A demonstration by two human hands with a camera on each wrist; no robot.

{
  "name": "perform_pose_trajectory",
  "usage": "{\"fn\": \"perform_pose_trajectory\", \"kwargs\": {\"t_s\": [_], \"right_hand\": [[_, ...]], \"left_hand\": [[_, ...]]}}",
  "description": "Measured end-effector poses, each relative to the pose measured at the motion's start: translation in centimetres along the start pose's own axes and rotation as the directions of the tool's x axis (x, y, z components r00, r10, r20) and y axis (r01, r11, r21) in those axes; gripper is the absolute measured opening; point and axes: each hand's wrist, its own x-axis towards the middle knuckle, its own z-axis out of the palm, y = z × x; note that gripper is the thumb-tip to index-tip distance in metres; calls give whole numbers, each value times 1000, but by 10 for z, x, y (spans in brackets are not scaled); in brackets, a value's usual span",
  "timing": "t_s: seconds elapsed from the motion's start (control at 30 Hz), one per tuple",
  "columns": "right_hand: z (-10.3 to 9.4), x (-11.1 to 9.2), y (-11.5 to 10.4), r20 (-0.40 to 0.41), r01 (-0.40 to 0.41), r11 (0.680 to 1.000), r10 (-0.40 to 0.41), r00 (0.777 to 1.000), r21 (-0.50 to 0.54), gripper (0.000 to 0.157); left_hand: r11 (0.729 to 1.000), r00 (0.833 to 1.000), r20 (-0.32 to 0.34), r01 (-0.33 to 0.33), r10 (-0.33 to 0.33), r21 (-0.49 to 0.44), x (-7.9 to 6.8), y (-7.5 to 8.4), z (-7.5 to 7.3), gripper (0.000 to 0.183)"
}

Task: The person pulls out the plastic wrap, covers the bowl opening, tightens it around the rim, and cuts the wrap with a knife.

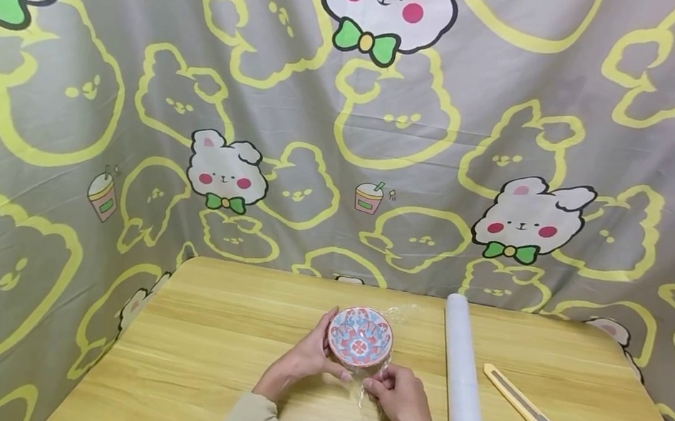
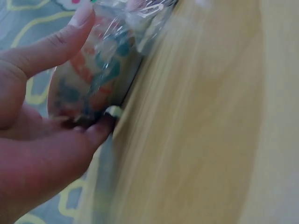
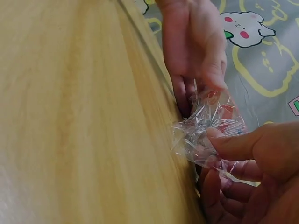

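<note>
A small bowl (image 1: 361, 337) with a red, blue and white pattern is near the middle of the table, its patterned inside facing the head camera. My left hand (image 1: 311, 351) holds it from the left side, fingers around the wall and thumb near the front rim. Clear cling film (image 3: 201, 128) hangs in crumpled folds at the bowl's front, and another loose end sticks out behind it. Between thumb and forefinger, my right hand (image 1: 405, 396) pinches the bunched film at the front right. In the left wrist view, film also covers part of the patterned outer wall (image 2: 110, 65).
To the right of my right hand lies a long white roll of film (image 1: 464, 387), pointing away from me. Beyond it is a yellow and grey utility knife (image 1: 526, 412). A patterned cloth (image 1: 399, 140) hangs behind the wooden table (image 1: 193, 363).
</note>
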Motion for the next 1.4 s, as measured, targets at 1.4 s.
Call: {"fn": "perform_pose_trajectory", "kwargs": {"t_s": [1.4], "right_hand": [[-17, 18, 5, 131, -280, 663, 265, 955, 695, 34]], "left_hand": [[975, 982, -172, -40, 79, 219, 1, -2, 13, 122]]}}
